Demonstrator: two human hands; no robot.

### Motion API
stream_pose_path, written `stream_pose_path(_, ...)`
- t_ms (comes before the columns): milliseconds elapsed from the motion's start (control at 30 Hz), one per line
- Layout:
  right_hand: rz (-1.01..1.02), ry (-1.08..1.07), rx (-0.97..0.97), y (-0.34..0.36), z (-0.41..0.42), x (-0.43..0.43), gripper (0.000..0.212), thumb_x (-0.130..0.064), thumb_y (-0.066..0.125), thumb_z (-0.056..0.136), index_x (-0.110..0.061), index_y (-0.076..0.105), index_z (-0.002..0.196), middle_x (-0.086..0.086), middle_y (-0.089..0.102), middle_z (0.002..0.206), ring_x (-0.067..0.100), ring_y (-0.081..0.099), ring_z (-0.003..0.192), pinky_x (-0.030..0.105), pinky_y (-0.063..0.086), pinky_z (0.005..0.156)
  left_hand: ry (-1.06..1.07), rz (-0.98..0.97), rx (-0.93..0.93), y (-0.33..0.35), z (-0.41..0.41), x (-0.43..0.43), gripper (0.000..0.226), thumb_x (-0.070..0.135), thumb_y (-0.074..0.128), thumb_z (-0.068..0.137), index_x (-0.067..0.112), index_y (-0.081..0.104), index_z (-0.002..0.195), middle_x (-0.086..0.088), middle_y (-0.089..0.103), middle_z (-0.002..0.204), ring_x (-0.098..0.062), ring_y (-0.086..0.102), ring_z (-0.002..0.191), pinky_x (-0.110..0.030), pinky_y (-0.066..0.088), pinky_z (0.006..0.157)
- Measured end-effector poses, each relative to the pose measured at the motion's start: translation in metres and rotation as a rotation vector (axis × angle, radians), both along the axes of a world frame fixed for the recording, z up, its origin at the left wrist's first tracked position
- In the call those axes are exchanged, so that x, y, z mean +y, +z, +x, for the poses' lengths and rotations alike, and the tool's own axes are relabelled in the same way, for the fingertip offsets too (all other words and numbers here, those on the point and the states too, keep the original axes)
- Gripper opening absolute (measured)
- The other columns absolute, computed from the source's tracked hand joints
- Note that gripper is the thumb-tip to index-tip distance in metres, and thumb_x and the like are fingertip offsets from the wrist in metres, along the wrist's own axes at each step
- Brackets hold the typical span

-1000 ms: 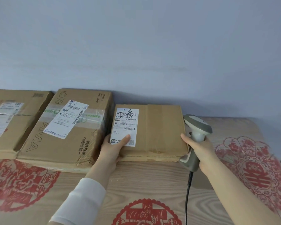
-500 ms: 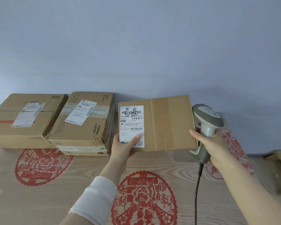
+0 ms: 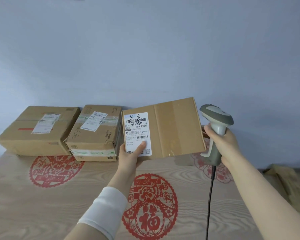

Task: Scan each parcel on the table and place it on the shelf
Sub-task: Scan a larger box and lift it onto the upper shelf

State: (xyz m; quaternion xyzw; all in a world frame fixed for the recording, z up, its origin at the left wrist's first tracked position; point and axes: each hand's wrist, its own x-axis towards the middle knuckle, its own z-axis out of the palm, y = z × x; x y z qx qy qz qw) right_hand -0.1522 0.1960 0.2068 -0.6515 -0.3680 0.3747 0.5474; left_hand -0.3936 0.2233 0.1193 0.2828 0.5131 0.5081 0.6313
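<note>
A flat brown cardboard parcel [image 3: 177,129] with a white shipping label [image 3: 137,129] on its left part is tilted up toward me, above the table. My left hand [image 3: 130,156] grips its lower left corner, thumb on the label. My right hand [image 3: 223,144] holds a grey corded barcode scanner [image 3: 215,122] just right of the parcel, fingertips touching the parcel's right edge. Two more taped parcels rest on the table at the left: a middle one [image 3: 95,134] and a far-left one [image 3: 38,130]. No shelf is in view.
The wooden table [image 3: 42,205] carries red paper-cut decorations, one [image 3: 151,205] under my arms. The scanner's black cable [image 3: 210,201] hangs down to the frame's bottom edge. A plain blue-grey wall stands behind. Something crumpled and tan [image 3: 284,179] lies past the table's right edge.
My left hand has lifted the parcel off the table and tilted its labelled face up toward me. My right hand with the scanner rose along its right edge. My view pulled back.
</note>
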Motion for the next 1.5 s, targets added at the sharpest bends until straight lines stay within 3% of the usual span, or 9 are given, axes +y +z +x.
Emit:
stream_pose_path(100, 0.019, -0.03, -0.06, 0.017, 0.005, -0.012, 0.029, -0.031, 0.059, 0.091, -0.004, 0.065, 0.102, 0.0, 0.071, 0.093, 0.017, 0.064, 0.074, 0.024, 0.051, 0.05, 0.066, 0.025, 0.018, 0.007, 0.001, -0.001, 0.064, 0.021, 0.079, 0.073, 0.015, 0.044, 0.127, -0.002, 0.066, 0.112, -0.022, 0.064, 0.103, -0.046, 0.051, 0.095)
stream_pose_path(167, 0.021, -0.005, -0.096, 0.03, 0.0, -0.025, 0.028, -0.033, 0.057, 0.092, -0.007, 0.066, 0.093, 0.0, 0.072, 0.087, 0.018, 0.061, 0.065, 0.022, 0.05, 0.047, 0.1, 0.05, 0.095, 0.009, 0.004, -0.001, 0.07, 0.025, 0.082, 0.07, 0.018, 0.042, 0.128, -0.001, 0.064, 0.115, -0.021, 0.062, 0.107, -0.046, 0.047, 0.099)
stream_pose_path(267, -0.033, 0.146, -0.099, 0.043, -0.023, -0.043, 0.028, -0.036, 0.059, 0.09, -0.014, 0.068, 0.074, 0.005, 0.074, 0.074, 0.023, 0.057, 0.053, 0.029, 0.051, 0.056, 0.127, 0.105, 0.201, 0.013, 0.013, -0.005, 0.073, 0.027, 0.081, 0.071, 0.021, 0.041, 0.132, 0.002, 0.061, 0.12, -0.017, 0.058, 0.111, -0.036, 0.044, 0.099)
stream_pose_path(500, -0.1, 0.418, -0.065, 0.051, -0.076, -0.06, 0.03, -0.033, 0.056, 0.091, -0.007, 0.063, 0.078, 0.0, 0.066, 0.056, 0.015, 0.054, 0.046, 0.026, 0.047, 0.051, 0.147, 0.162, 0.304, 0.017, 0.032, -0.012, 0.074, 0.031, 0.081, 0.071, 0.023, 0.04, 0.133, 0.004, 0.06, 0.123, -0.014, 0.056, 0.111, -0.027, 0.041, 0.091)
stream_pose_path(667, -0.128, 0.412, 0.02, 0.053, -0.088, -0.059, 0.025, -0.029, 0.056, 0.093, -0.005, 0.06, 0.088, -0.001, 0.061, 0.05, 0.015, 0.049, 0.041, 0.022, 0.045, 0.043, 0.16, 0.18, 0.328, 0.018, 0.037, -0.012, 0.074, 0.032, 0.082, 0.069, 0.024, 0.041, 0.13, 0.005, 0.059, 0.121, -0.014, 0.056, 0.112, -0.03, 0.044, 0.095)
stream_pose_path(933, -0.161, 0.407, -0.005, 0.052, -0.092, -0.056, 0.033, -0.031, 0.056, 0.092, -0.006, 0.061, 0.071, 0.007, 0.059, 0.055, 0.021, 0.049, 0.044, 0.025, 0.045, 0.047, 0.163, 0.193, 0.329, 0.021, 0.038, -0.011, 0.075, 0.035, 0.082, 0.068, 0.025, 0.041, 0.13, 0.008, 0.058, 0.118, -0.013, 0.056, 0.112, -0.033, 0.044, 0.098)
stream_pose_path(1133, -0.143, 0.404, 0.033, 0.053, -0.093, -0.055, 0.029, -0.028, 0.056, 0.092, -0.008, 0.061, 0.072, 0.004, 0.059, 0.051, 0.021, 0.048, 0.044, 0.025, 0.044, 0.046, 0.167, 0.197, 0.326, 0.026, 0.036, -0.011, 0.073, 0.033, 0.082, 0.069, 0.026, 0.041, 0.129, 0.006, 0.059, 0.12, -0.013, 0.056, 0.112, -0.032, 0.044, 0.098)
stream_pose_path(1367, -0.044, 0.458, -0.017, 0.061, -0.078, -0.055, 0.022, -0.032, 0.059, 0.089, -0.01, 0.065, 0.086, 0.002, 0.068, 0.062, 0.017, 0.049, 0.043, 0.026, 0.047, 0.05, 0.2, 0.171, 0.231, 0.042, 0.024, -0.016, 0.071, 0.025, 0.08, 0.072, 0.02, 0.041, 0.131, 0.003, 0.059, 0.121, -0.014, 0.056, 0.109, -0.027, 0.042, 0.088)
stream_pose_path(1500, 0.104, 0.36, 0.001, 0.072, -0.055, -0.051, 0.032, -0.033, 0.066, 0.077, -0.02, 0.066, 0.107, 0.0, 0.073, 0.088, 0.013, 0.051, 0.054, 0.029, 0.045, 0.049, 0.278, 0.141, 0.149, 0.062, -0.002, -0.015, 0.065, 0.02, 0.08, 0.073, 0.016, 0.044, 0.127, -0.001, 0.062, 0.117, -0.018, 0.06, 0.106, -0.031, 0.046, 0.092)
